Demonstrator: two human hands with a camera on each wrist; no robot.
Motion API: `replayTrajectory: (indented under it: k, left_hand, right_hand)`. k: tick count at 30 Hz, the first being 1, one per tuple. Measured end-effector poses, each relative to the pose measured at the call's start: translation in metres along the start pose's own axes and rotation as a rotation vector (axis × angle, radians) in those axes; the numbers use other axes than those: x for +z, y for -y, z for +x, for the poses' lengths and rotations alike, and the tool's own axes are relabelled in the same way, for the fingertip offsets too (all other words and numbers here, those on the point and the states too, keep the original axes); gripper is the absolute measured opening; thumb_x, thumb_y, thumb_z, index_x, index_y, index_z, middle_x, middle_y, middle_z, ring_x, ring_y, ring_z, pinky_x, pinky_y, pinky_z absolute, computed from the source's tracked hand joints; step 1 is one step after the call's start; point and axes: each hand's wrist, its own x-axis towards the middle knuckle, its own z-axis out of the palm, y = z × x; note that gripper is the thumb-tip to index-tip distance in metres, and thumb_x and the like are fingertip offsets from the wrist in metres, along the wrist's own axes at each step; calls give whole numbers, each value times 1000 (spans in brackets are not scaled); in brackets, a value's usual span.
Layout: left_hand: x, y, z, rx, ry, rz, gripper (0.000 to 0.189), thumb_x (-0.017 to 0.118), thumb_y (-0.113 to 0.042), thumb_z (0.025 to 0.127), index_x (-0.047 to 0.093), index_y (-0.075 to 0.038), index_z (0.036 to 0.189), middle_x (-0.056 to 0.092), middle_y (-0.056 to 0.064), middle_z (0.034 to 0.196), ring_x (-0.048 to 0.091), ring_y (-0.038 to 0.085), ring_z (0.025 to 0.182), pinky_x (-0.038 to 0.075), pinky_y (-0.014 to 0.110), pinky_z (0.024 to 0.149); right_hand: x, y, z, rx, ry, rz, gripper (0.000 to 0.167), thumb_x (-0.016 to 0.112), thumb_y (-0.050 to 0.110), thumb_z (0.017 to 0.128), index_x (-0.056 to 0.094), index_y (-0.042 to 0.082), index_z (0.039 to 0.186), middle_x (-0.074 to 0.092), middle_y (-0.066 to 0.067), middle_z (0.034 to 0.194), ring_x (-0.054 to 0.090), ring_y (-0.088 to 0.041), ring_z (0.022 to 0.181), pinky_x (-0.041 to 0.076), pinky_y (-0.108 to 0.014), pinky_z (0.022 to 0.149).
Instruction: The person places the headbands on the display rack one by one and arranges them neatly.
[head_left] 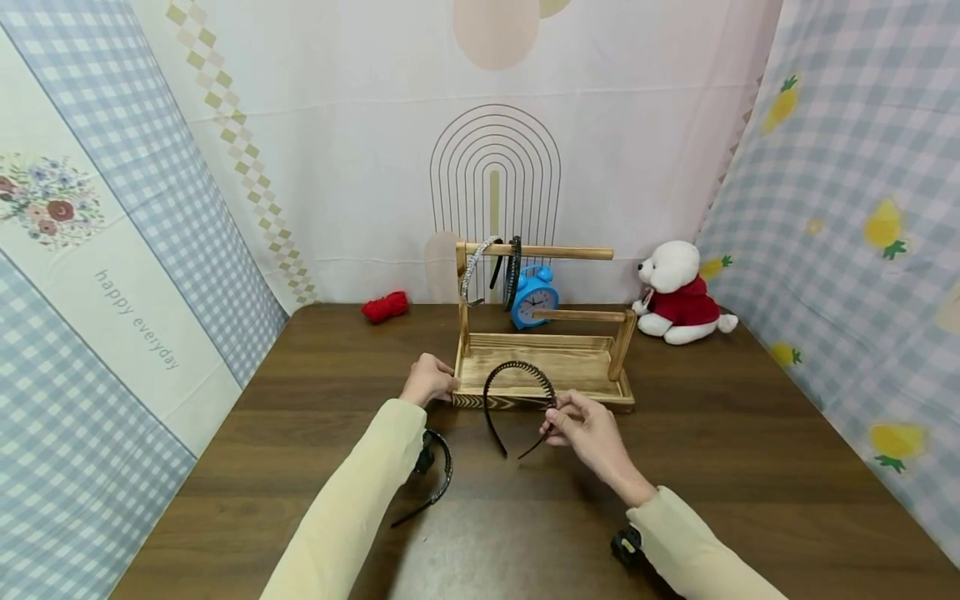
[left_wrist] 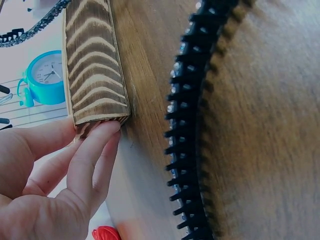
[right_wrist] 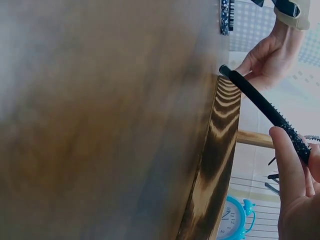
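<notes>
A wooden rack (head_left: 472, 401) with two horizontal bars and a shallow tray base stands mid-table. My left hand (head_left: 429, 380) holds the left front corner of its base, thumb and fingers on either side in the left wrist view. In front of the tray, my right hand (head_left: 591, 429) pinches a black toothed headband (head_left: 517, 364) near one end, its arch upward. On the upper bar hang a silvery headband (head_left: 470, 275) and at least one black headband (head_left: 513, 275). Another dark toothed headband (head_left: 447, 467) lies on the table beside my left forearm, close up in the left wrist view.
Behind the rack is a blue alarm clock (head_left: 536, 298). A red bundle (head_left: 385, 307) lies at the back left of the table (head_left: 510, 533). At the back right sits a white plush bear (head_left: 678, 296) in red clothing. Patterned cloth surrounds the table on three sides.
</notes>
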Motion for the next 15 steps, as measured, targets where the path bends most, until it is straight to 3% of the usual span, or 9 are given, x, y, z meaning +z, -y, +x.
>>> replayTrajectory:
  k: [8,15]
  left_hand:
    - [0,1,0,6,4,-5,27,71,0,85,70,10,109,72,25,96,72,25,66,63,34,64]
    - [0,-1,-1,-3,-1,-6,27,72,1,85,70,11,109,72,26,97,72,25,66,63,35,64]
  right_hand:
    - [-2,3,8,-44,-73,22,16,61,1,95,58,-10,106,67,-33,98,72,-19,80,63,-38,73]
    - [-2,7,12,-68,-142,19,17,61,2,95,58,-8,109,68,-30,97,71,-18,80,63,-32,71]
